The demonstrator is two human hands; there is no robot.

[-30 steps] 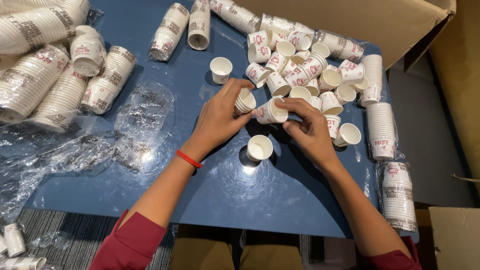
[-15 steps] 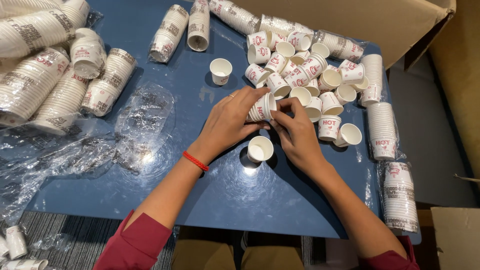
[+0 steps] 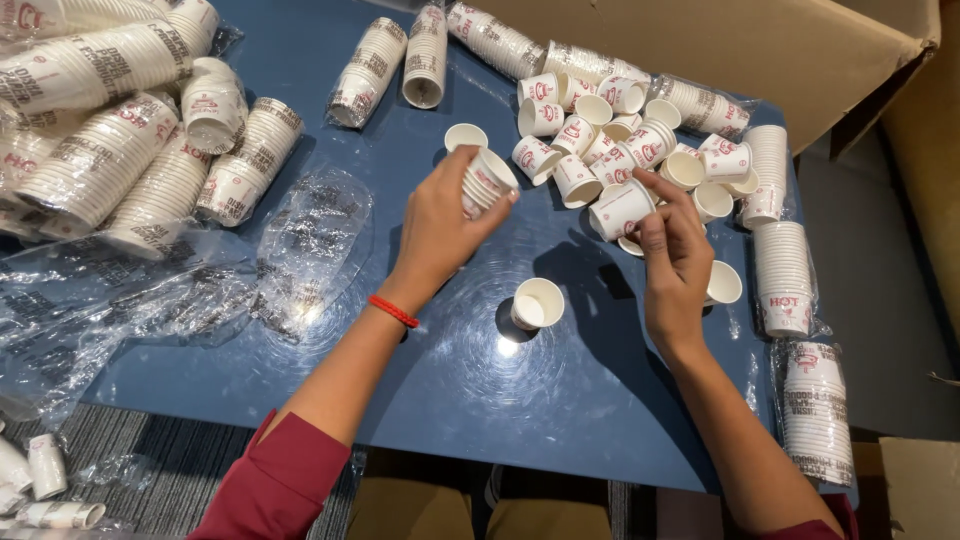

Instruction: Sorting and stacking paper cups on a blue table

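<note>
hands parted over blue table (image 3: 480, 400) (cardboard box (image 3: 760, 50) behind).

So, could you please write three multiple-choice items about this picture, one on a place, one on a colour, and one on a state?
1. Where does the single upright white paper cup stand?
A. on the blue table between the two hands
B. inside the brown cardboard box
C. on the striped floor

2. What colour is the thin band on the left wrist?
A. green
B. red
C. yellow

3. What is the left hand doing?
A. lying flat on the table
B. gripping a short stack of nested white paper cups
C. holding a plastic wrapper

Answers: 1 A, it stands on bare blue table between the forearms; 2 B, the band shows red; 3 B, the fingers close round the stack.
</note>
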